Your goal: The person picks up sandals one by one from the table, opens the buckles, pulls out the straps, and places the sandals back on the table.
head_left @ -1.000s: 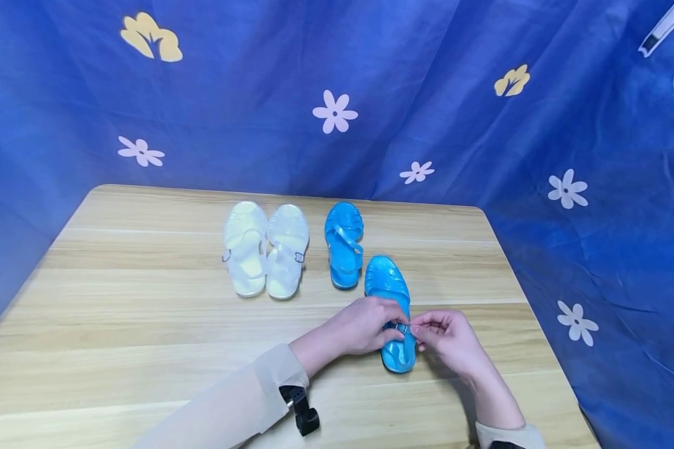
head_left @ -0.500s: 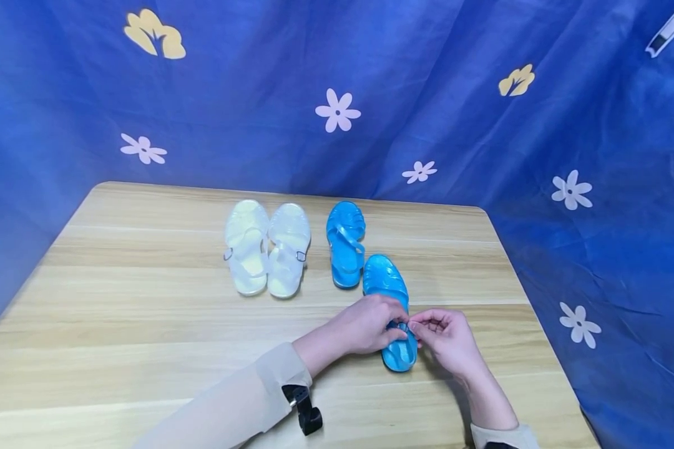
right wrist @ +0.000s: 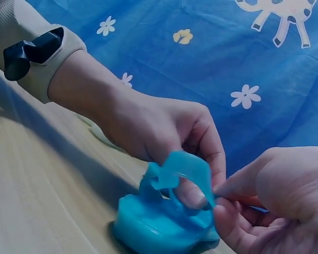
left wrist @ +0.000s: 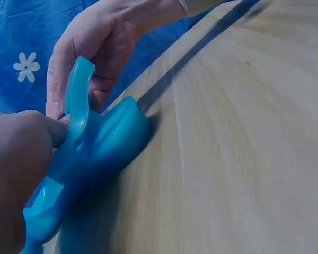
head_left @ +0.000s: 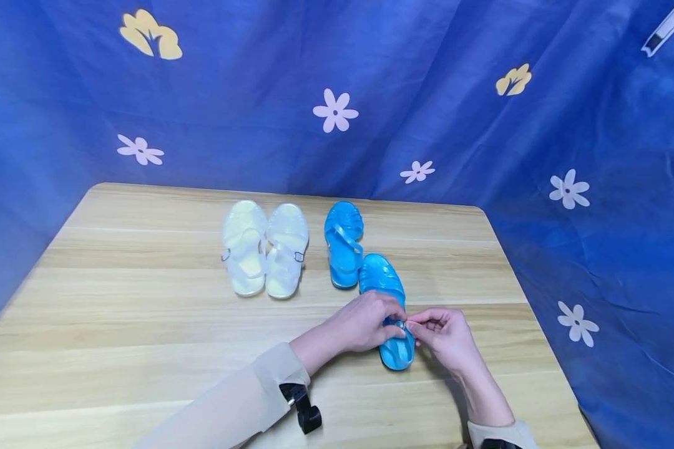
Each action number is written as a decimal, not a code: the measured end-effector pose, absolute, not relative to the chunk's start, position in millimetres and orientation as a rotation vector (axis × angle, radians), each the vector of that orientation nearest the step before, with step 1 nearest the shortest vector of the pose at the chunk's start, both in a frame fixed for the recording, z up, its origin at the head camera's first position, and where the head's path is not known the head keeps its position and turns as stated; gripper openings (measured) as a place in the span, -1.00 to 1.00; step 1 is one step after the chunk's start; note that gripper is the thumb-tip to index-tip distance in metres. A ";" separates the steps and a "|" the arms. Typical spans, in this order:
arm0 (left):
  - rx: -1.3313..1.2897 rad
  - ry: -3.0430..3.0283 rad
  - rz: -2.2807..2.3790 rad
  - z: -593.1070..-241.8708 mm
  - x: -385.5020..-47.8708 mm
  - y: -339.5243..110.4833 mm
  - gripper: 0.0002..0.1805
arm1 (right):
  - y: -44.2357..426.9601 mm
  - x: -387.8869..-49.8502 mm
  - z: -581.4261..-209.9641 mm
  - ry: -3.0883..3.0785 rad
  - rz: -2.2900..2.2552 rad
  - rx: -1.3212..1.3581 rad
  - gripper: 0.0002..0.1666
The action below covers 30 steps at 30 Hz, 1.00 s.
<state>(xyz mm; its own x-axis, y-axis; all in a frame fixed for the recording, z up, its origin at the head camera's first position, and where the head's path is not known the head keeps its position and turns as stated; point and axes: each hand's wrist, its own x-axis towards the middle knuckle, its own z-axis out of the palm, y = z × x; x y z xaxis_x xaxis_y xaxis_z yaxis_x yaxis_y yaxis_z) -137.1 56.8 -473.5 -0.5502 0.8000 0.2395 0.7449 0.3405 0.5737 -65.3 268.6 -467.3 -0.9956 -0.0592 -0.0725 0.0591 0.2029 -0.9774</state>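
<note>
A glossy blue jelly sandal (head_left: 380,272) lies on the table with its toe pointing away. From its left side my left hand (head_left: 365,323) holds it at the ankle strap, fingers and thumb around the small metal buckle (head_left: 401,324). Thumb and forefinger of my right hand (head_left: 446,337) pinch the strap beside the buckle at the sandal's right side. In the right wrist view the strap (right wrist: 193,165) arches up above the heel. Fingers cover much of the buckle, so I cannot tell how the strap passes through it.
The other blue sandal (head_left: 344,249) stands just behind, up against the held one's toe. Farther left, two whitish clear sandals (head_left: 246,249) sit side by side, with small buckles. A blue flowered curtain (head_left: 247,112) hangs behind the wooden table (head_left: 118,324).
The held blue sandal has shifted slightly left, its toe now close against the other blue sandal. Both hands keep their grip at the buckle and strap, moving slightly with it.
</note>
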 end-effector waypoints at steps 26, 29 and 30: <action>1.503 2.451 0.827 -465.3 -144.0 52.4 -0.74 | 278.3 -61.8 -474.9 2.227 -1.992 -0.067 -0.79; 1.554 2.453 0.818 -470.2 -143.3 50.7 -0.75 | 278.9 -62.6 -472.9 2.194 -1.988 -0.049 -0.76; 1.573 2.452 0.813 -471.5 -143.2 50.3 -0.76 | 279.0 -62.9 -472.0 2.188 -1.981 -0.042 -0.75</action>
<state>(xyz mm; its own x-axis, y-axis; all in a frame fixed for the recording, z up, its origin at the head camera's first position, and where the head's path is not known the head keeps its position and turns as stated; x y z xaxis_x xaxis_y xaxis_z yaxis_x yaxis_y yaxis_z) -143.2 50.3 -471.5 -0.4539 0.8719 0.1836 0.8089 0.3168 0.4953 -62.9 279.0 -472.0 -0.9815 -0.1480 -0.1211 0.1058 0.1069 -0.9886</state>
